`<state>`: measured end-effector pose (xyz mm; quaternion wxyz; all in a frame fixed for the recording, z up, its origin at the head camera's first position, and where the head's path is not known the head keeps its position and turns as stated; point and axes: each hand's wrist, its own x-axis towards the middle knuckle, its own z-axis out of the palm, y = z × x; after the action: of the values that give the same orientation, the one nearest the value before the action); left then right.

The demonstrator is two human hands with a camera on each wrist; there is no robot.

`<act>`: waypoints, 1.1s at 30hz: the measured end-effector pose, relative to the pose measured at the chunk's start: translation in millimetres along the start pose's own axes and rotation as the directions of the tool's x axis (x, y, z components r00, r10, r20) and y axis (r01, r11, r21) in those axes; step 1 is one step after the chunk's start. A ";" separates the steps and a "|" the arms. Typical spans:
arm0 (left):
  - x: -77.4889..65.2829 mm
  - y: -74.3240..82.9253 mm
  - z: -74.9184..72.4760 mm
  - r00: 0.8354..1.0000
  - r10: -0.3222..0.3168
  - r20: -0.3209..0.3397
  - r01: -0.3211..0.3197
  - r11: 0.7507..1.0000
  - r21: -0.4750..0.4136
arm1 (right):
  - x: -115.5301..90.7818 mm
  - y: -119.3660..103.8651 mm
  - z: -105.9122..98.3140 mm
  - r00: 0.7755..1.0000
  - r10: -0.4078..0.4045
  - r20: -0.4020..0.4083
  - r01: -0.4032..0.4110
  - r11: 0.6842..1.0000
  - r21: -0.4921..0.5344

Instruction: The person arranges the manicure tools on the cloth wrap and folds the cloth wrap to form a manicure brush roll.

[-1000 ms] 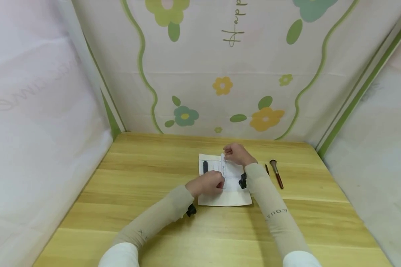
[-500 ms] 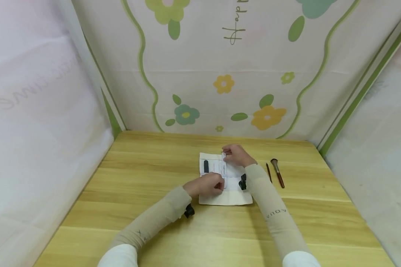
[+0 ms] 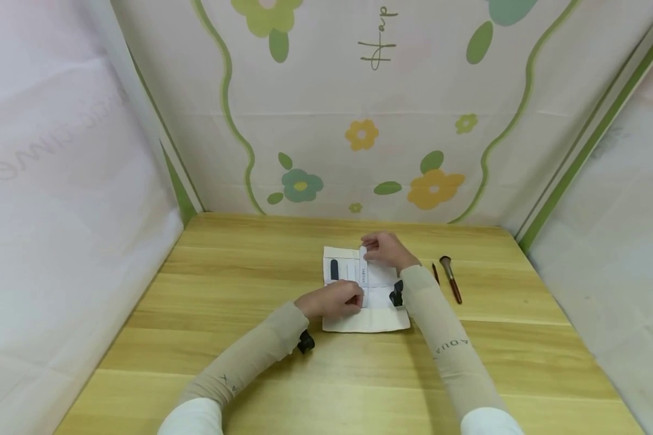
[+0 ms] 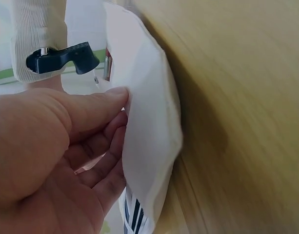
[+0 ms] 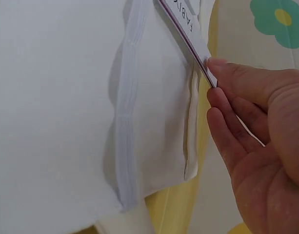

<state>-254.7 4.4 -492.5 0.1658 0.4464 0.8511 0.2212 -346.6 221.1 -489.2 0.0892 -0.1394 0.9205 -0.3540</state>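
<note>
An unfolded white cloth roll (image 3: 366, 322) lies on the table, with a pale elastic strap (image 5: 127, 107) across its inside. A long white nail file (image 3: 363, 275) with dark lettering lies lengthwise over it. The far end of the file (image 5: 188, 36) is pinched between the thumb and fingers of my right hand (image 3: 387, 251). My left hand (image 3: 334, 300) curls over the cloth at the file's near end. In the left wrist view its thumb meets the edge of the cloth (image 4: 151, 102), which partly hides the fingertips. A dark rounded item (image 3: 334, 269) sits in the roll's left side.
To the right of the roll lie a makeup brush (image 3: 450, 280) with a red-brown handle and a thin dark stick (image 3: 435, 273). The wooden table (image 3: 239, 260) ends at a flower-printed cloth backdrop (image 3: 332, 157). White cloth walls stand on both sides.
The head view has shifted slightly. Both hands stay at nearly the same places on the file and the cloth roll.
</note>
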 end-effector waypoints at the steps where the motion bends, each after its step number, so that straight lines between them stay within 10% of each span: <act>1: -0.5 0.0 -0.1 1.000 -0.002 0.002 0.002 1.000 -0.009 | 0.8 0.9 0.2 1.000 0.003 -0.005 -0.002 1.000 0.022; 14: -1.9 -1.7 1.6 1.000 -0.011 0.004 0.011 0.999 -0.040 | 0.9 0.5 0.3 0.947 0.306 -0.094 -0.255 0.898 0.358; 33: -0.4 -4.8 3.3 0.999 0.036 -0.040 -0.037 0.999 -0.034 | -8.0 -6.0 3.8 0.979 0.196 0.054 -0.203 0.950 0.239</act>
<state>-256.2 2.4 -497.8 0.1528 0.4546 0.8419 0.2474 -336.9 217.1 -487.4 0.1546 -0.0390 0.8780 -0.4514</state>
